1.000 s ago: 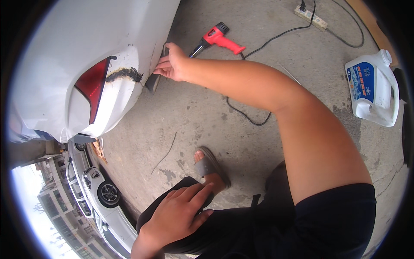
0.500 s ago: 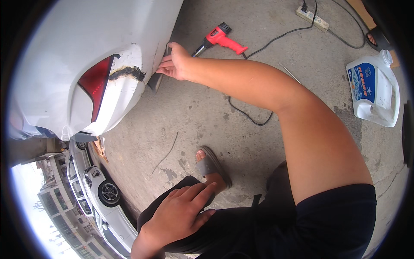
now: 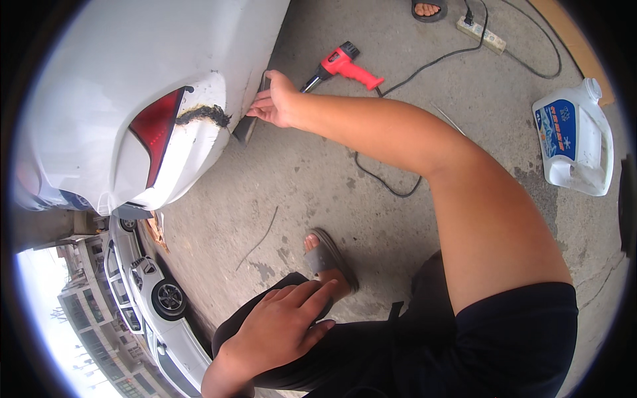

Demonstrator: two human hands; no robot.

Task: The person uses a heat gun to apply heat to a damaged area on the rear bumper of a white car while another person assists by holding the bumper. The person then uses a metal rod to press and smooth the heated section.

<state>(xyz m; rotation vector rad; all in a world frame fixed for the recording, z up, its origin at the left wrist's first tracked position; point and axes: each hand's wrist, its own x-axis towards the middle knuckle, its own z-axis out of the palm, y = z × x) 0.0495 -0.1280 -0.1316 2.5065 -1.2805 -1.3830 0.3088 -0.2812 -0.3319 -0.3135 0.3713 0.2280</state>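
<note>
A white car bumper [image 3: 199,156] fills the upper left, with a red tail light [image 3: 158,129] set in it. Beside the light runs a charred, blackened gash [image 3: 206,115] with yellowed edges. My right hand [image 3: 275,103] is at the bumper's lower edge, fingers stretched and apart, fingertips touching or just behind the rim. A dark flat piece [image 3: 245,128] shows below those fingers. My left hand [image 3: 279,325] lies palm down on my black-clothed knee, fingers extended, holding nothing. Just past my right wrist, a red and black heat gun [image 3: 345,65] lies on the floor.
The heat gun's black cord leads toward a power strip [image 3: 481,34] at the upper right. A white jug with a blue label [image 3: 574,136] stands at the right. Another person's sandaled foot [image 3: 428,9] is at the top. White parked cars [image 3: 149,298] stand at lower left.
The bumper and my right hand sit slightly further right and lower in view. A sandaled foot has come in at the top; the one at the far right edge is gone. My left hand rests unchanged.
</note>
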